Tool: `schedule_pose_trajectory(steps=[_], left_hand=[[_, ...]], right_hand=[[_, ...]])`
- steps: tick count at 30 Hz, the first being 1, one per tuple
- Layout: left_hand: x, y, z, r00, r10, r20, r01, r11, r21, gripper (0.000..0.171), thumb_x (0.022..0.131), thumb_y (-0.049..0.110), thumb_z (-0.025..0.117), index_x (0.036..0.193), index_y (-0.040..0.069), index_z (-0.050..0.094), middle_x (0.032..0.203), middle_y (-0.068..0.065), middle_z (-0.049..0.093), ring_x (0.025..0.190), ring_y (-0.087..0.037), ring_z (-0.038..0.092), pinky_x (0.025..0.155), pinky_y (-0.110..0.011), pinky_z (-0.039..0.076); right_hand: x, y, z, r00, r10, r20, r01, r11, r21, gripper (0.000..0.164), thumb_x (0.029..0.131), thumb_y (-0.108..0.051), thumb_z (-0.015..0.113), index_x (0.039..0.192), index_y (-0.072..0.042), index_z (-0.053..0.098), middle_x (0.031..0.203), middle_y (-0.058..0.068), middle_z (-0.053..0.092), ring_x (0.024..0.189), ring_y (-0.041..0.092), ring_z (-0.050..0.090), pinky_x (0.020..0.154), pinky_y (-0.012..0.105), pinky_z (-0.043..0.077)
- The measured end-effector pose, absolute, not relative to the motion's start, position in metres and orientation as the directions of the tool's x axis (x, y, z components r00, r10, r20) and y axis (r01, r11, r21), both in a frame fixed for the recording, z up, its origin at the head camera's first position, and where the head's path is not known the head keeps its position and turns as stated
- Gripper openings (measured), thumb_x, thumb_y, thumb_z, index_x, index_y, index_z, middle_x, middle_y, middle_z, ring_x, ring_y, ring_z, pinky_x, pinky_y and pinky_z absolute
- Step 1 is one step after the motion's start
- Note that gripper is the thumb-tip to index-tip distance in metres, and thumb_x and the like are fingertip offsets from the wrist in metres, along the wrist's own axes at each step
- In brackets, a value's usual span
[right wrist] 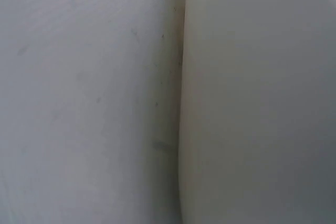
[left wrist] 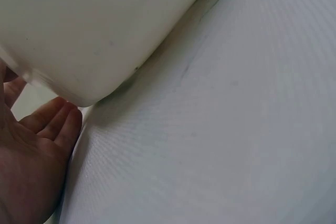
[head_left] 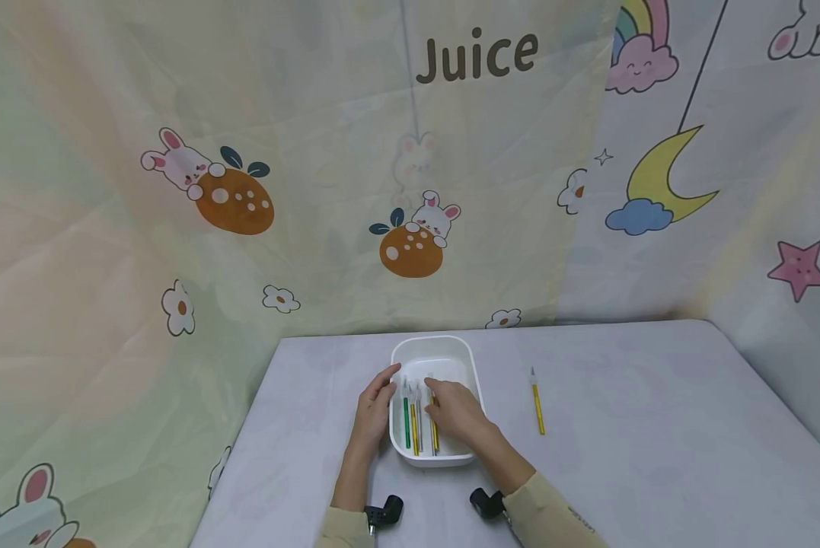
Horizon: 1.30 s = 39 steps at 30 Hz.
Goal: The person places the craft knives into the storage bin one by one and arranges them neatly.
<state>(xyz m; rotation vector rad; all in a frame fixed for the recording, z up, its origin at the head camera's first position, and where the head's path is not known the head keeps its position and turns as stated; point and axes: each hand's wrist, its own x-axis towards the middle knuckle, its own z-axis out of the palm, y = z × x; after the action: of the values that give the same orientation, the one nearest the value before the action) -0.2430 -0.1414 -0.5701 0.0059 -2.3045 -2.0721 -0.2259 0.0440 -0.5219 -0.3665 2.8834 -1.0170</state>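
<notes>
A white rectangular tray [head_left: 433, 460] stands on the table, holding several slim paintbrushes with pale front ends. Among them are a green paintbrush [head_left: 406, 422] and a yellow paintbrush [head_left: 435, 438]. My left hand [head_left: 371, 415] holds the tray's left side, thumb and forefinger at the rim; in the left wrist view its other fingers [left wrist: 65, 124] touch the outer wall. Reaching in over the right side, my right hand [head_left: 457, 411] has its forefinger and thumb at the yellow paintbrush, covering its upper part. Whether they pinch it I cannot tell. In the right wrist view the tray's wall fills the right half.
Another yellow paintbrush [head_left: 537, 407] lies on the table [head_left: 629, 441], right of the tray. A printed cloth backdrop [head_left: 341, 251] hangs behind the table's far edge and along the sides. Small black cameras [head_left: 385, 511] sit on both wrists.
</notes>
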Motion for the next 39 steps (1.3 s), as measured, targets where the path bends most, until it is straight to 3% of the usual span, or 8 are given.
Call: schedule_pose_trajectory(steps=[5, 12, 23, 31, 36, 39], left_hand=[[-0.2434, -0.1414, -0.5704, -0.999, -0.030, 0.023, 0.020, 0.102, 0.995, 0.034, 0.107, 0.026, 0.052, 0.137, 0.035, 0.066, 0.157, 0.008, 0.053, 0.157, -0.023, 0.034, 0.129, -0.053, 0.024], [-0.2427, -0.1414, -0.5689, -0.999, -0.032, 0.010, 0.007, 0.102, 0.995, 0.035, 0.107, 0.026, 0.051, 0.138, 0.036, 0.066, 0.157, 0.010, 0.052, 0.157, -0.022, 0.034, 0.129, -0.052, 0.024], [-0.2448, -0.1408, -0.5692, -0.999, -0.033, 0.016, 0.012, 0.105, 0.994, 0.035, 0.107, 0.024, 0.052, 0.137, 0.035, 0.067, 0.156, 0.009, 0.054, 0.156, -0.022, 0.035, 0.130, -0.051, 0.025], [-0.2432, -0.1411, -0.5691, -0.999, -0.031, 0.020, 0.016, 0.102, 0.995, 0.035, 0.107, 0.026, 0.052, 0.137, 0.035, 0.066, 0.157, 0.008, 0.053, 0.157, -0.023, 0.034, 0.130, -0.053, 0.024], [-0.2427, -0.1411, -0.5686, -0.999, -0.023, 0.031, 0.029, 0.095, 0.995, 0.035, 0.108, 0.025, 0.051, 0.139, 0.032, 0.066, 0.157, 0.008, 0.053, 0.157, -0.023, 0.033, 0.130, -0.052, 0.024], [-0.2431, -0.1414, -0.5691, -0.999, -0.024, 0.029, 0.026, 0.097, 0.995, 0.036, 0.108, 0.025, 0.051, 0.140, 0.030, 0.065, 0.156, 0.009, 0.054, 0.157, -0.023, 0.034, 0.130, -0.052, 0.023]], right_hand=[[-0.2263, 0.0441, -0.5221, -0.971, -0.240, 0.010, -0.194, 0.758, -0.623, 0.051, 0.095, -0.014, 0.074, 0.144, -0.005, 0.061, 0.139, 0.015, 0.068, 0.100, 0.020, 0.066, 0.096, 0.042, 0.058], [-0.2264, 0.0436, -0.5229, -0.968, -0.252, 0.005, -0.204, 0.771, -0.604, 0.051, 0.095, -0.016, 0.075, 0.143, -0.005, 0.062, 0.138, 0.015, 0.068, 0.108, 0.023, 0.067, 0.107, 0.050, 0.055], [-0.2269, 0.0438, -0.5243, -0.964, -0.262, -0.031, -0.193, 0.778, -0.598, 0.052, 0.096, -0.018, 0.075, 0.144, -0.006, 0.061, 0.135, 0.013, 0.070, 0.103, 0.020, 0.066, 0.104, 0.047, 0.057], [-0.2273, 0.0438, -0.5233, -0.963, -0.267, -0.031, -0.195, 0.776, -0.600, 0.048, 0.095, -0.015, 0.074, 0.141, -0.005, 0.063, 0.113, 0.008, 0.075, 0.092, 0.015, 0.063, 0.091, 0.039, 0.057], [-0.2268, 0.0426, -0.5227, -0.973, -0.232, -0.014, -0.170, 0.750, -0.639, 0.051, 0.095, -0.015, 0.075, 0.143, -0.005, 0.061, 0.078, -0.001, 0.066, 0.068, 0.011, 0.060, 0.063, 0.027, 0.054], [-0.2273, 0.0418, -0.5217, -0.977, -0.210, 0.027, -0.176, 0.735, -0.655, 0.052, 0.095, -0.019, 0.076, 0.143, -0.006, 0.062, 0.071, -0.005, 0.058, 0.062, 0.010, 0.055, 0.053, 0.022, 0.047]])
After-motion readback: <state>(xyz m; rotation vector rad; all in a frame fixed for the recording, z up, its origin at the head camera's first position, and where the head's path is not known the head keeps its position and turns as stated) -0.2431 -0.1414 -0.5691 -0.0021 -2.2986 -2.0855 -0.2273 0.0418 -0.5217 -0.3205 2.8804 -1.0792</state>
